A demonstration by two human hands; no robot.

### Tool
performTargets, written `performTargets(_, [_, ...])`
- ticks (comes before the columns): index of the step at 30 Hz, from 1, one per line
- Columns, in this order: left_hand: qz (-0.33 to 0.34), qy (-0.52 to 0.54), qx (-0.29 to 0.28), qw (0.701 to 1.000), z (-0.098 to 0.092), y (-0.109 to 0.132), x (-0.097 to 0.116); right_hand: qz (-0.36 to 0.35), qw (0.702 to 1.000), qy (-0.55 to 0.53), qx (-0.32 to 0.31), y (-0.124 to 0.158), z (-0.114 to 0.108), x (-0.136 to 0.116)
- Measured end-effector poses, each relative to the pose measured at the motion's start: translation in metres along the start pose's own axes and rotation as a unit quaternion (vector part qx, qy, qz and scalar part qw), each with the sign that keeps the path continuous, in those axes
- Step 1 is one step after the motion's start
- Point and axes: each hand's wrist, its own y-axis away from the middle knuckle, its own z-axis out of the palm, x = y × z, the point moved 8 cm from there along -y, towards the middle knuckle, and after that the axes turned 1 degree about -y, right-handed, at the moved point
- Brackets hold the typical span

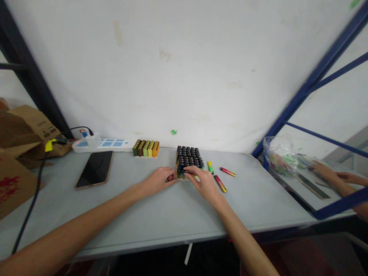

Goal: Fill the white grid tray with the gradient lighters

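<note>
A block of upright lighters with black tops (188, 158) stands on the grey table (149, 214). My left hand (159, 179) rests against its lower left side with fingers curled and pressed to it. My right hand (202, 181) lies over its front edge, fingers closed on a lighter there. Three loose lighters lie just right of the block: a green one (210, 166), a red-yellow one (227, 171) and a dark red one (220, 183).
A smaller row of green, yellow and orange lighters (146, 148) stands further back. A phone (95, 169) lies face up at left, beside a power strip (102, 143) and cardboard boxes (17, 153). At right, behind a blue frame (310, 82), another person's hands (330, 174) work near a plastic bag (280, 155).
</note>
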Motion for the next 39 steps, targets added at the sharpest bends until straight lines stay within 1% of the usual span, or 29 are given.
performTargets(10, [0.002,-0.010,0.007,1.000,0.000,-0.001,0.002,-0.007,1.000,-0.003,-0.014,0.002,0.005,0.003])
performTargets(15, [0.001,-0.013,0.012,1.000,-0.002,-0.002,0.005,-0.037,0.998,0.030,-0.030,0.001,0.009,-0.002])
performTargets(19, [-0.003,-0.022,0.016,1.000,-0.003,-0.002,0.006,-0.063,0.993,0.083,-0.055,0.001,0.014,-0.010])
performTargets(23, [-0.009,-0.029,0.023,0.999,-0.003,-0.003,0.006,-0.036,0.985,0.153,-0.065,0.003,0.016,-0.007])
performTargets(27, [-0.013,-0.025,0.024,0.999,-0.004,-0.003,0.006,-0.023,0.982,0.180,-0.062,0.003,0.013,-0.002])
performTargets(30, [-0.018,-0.023,0.018,0.999,-0.004,-0.003,0.005,-0.008,0.985,0.167,-0.033,-0.001,-0.003,0.007])
performTargets(32, [-0.020,-0.025,0.013,0.999,-0.004,-0.003,0.005,0.013,0.988,0.157,-0.001,-0.004,-0.023,0.019])
performTargets(34, [-0.020,-0.029,0.012,0.999,-0.004,-0.003,0.004,0.040,0.985,0.169,0.018,-0.005,-0.046,0.036])
performTargets(37, [-0.021,-0.033,0.010,0.999,-0.004,-0.002,0.004,0.105,0.970,0.220,0.016,0.001,-0.079,0.069])
performTargets(39, [-0.023,-0.030,0.010,0.999,-0.004,-0.002,0.004,0.153,0.955,0.252,-0.021,0.009,-0.092,0.091])
